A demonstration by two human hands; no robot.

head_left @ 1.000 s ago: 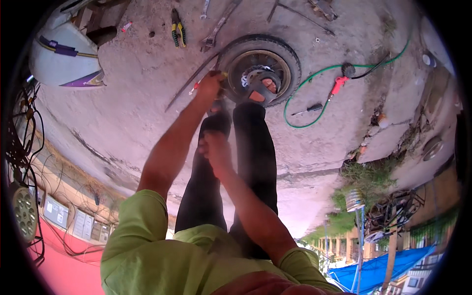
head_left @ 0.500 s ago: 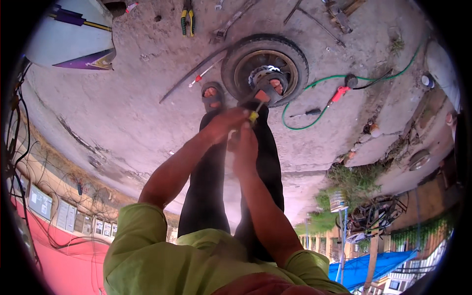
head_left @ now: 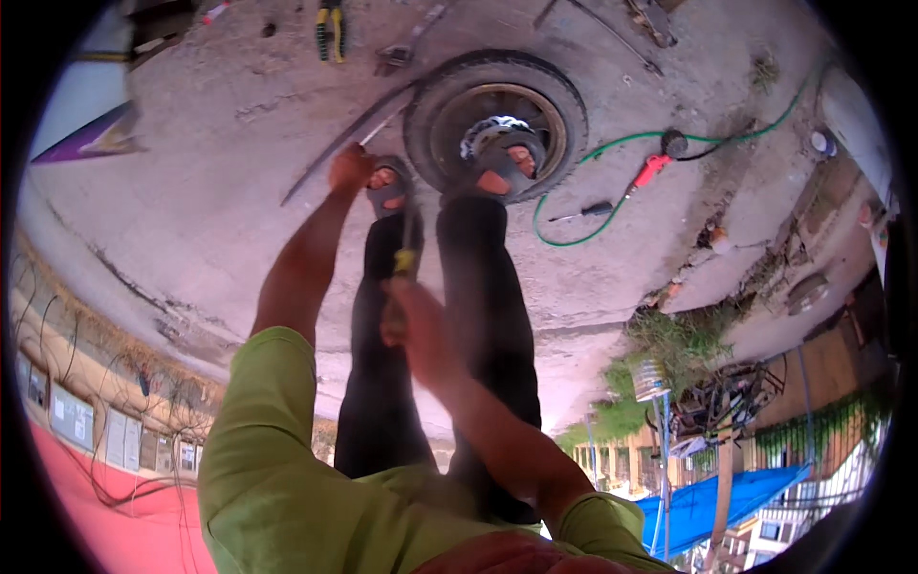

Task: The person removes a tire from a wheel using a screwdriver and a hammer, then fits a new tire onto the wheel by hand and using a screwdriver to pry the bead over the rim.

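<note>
My left hand (head_left: 352,168) is down at the ground beside my left foot, its fingers closed over the red part of a thin metal rod (head_left: 384,125). My right hand (head_left: 419,330) is wrapped round a screwdriver-like tool (head_left: 404,260) with a yellow collar; its blurred shaft points away from me, over my left leg. A wheel with a black tyre (head_left: 422,122) lies flat in front of me. My right sandal (head_left: 513,161) rests on its middle, near a shiny toothed disc (head_left: 497,124). My left sandal (head_left: 387,187) stands on the ground left of the tyre.
A long dark bar (head_left: 330,158) lies left of the tyre. Yellow-and-black pliers (head_left: 331,33) and an adjustable wrench (head_left: 394,57) lie farther off. To the right are a green hose (head_left: 612,148), a red air gun (head_left: 650,172) and a dark-handled screwdriver (head_left: 598,209).
My left hand has left the right one and reached forward and left, down to the rod. My right hand has drawn back toward me and left with the yellow-collared tool.
</note>
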